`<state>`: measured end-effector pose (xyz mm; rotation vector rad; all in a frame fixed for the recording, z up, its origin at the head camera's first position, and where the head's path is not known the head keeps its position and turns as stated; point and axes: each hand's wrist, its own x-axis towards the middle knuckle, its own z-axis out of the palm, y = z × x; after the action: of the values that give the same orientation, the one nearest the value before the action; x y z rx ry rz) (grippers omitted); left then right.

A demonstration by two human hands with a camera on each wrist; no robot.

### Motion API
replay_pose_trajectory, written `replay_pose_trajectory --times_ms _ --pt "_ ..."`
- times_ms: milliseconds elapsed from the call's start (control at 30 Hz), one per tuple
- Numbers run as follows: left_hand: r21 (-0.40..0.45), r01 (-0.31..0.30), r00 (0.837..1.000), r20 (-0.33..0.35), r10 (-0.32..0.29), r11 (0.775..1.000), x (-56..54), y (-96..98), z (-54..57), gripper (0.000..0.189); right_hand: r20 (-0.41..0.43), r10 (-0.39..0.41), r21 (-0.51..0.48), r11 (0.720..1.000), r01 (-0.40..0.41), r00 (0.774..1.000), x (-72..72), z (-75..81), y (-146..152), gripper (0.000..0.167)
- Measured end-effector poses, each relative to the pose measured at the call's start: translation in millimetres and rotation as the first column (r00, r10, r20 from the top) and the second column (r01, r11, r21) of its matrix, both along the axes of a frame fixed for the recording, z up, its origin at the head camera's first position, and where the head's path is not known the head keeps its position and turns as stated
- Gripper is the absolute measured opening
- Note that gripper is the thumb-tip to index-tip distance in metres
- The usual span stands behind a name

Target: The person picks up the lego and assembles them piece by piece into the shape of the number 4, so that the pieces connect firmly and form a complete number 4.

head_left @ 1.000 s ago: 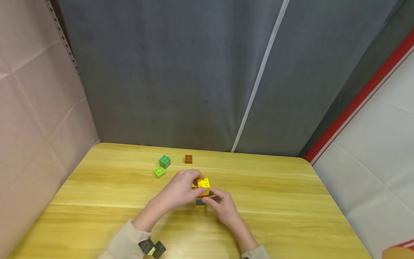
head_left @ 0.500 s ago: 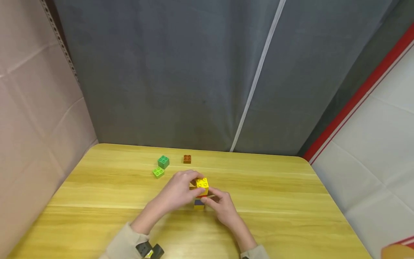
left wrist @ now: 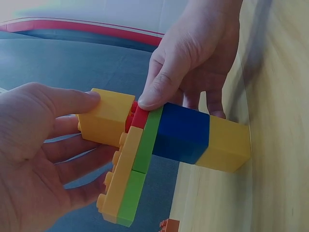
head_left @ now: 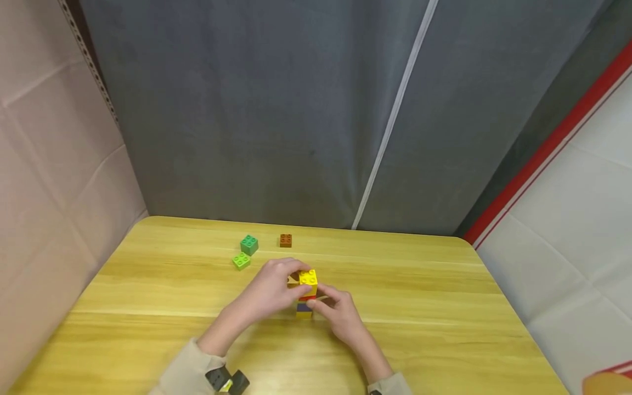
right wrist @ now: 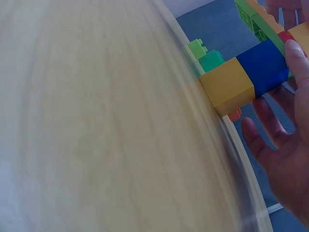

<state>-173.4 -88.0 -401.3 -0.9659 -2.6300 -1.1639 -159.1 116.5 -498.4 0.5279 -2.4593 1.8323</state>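
A tower of toy building bricks stands on the table between my hands. From the bottom it shows a yellow brick (right wrist: 229, 87), a blue brick (left wrist: 183, 133), a light green layer (left wrist: 145, 145), then a red brick (left wrist: 140, 117) beside an orange-yellow brick (left wrist: 123, 169) that juts out sideways. My left hand (head_left: 274, 288) pinches the top yellow brick (head_left: 308, 278) between thumb and fingers. In the left wrist view red studs show between that brick and the red one, a narrow gap. With thumb and fingers, my right hand (head_left: 343, 318) grips the tower around the red layer.
Behind the tower lie a green brick (head_left: 249, 245), a lime green brick (head_left: 241, 261) and a brown brick (head_left: 286, 241). The wooden table (head_left: 424, 307) ends at a grey curtain (head_left: 266, 120), with pale panels on both sides.
The head view has shifted slightly. Both hands keep nearly the same hold on the tower and its top yellow brick; no other brick has visibly moved.
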Motion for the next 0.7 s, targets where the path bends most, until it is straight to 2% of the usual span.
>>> replay_pose_trajectory --times_ms 333,700 --pt "-0.005 0.037 0.998 0.056 -0.037 0.999 -6.4 1.5 1.4 0.023 0.013 0.013 -0.020 1.000 -0.013 1.000 0.1 -1.8 -1 0.035" --pt "0.011 0.055 0.991 0.120 -0.056 0.998 -11.4 0.4 1.5 0.022 0.057 -0.012 -0.003 1.000 0.012 0.998 -3.3 -1.5 0 0.036"
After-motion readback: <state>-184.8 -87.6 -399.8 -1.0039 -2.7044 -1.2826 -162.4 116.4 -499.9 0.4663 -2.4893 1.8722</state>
